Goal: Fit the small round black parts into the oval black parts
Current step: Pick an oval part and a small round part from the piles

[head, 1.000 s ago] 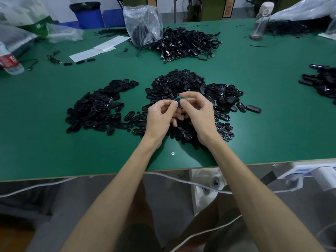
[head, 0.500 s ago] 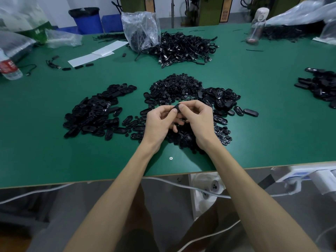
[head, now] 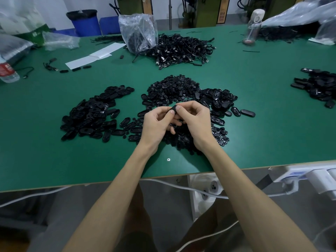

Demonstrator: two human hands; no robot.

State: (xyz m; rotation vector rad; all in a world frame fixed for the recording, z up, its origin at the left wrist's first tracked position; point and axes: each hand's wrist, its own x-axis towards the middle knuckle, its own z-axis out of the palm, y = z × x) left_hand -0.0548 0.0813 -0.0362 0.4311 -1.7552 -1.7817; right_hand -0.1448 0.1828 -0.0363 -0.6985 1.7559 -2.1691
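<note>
Green table [head: 45,157]: left hand [head: 156,124], right hand [head: 196,122] pinch oval part [head: 174,109] pointing away.

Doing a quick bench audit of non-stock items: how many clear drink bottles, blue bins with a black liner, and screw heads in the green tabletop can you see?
Clear drink bottles: 2, the red-labelled bottle and the white-capped bottle
Lined bins: 1, the blue bin
Screw heads: 1, the screw head
Total: 4

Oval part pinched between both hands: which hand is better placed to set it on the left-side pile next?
Probably left. The left hand pinches the oval part and sits nearer that pile; the right hand would have to cross over.
</note>
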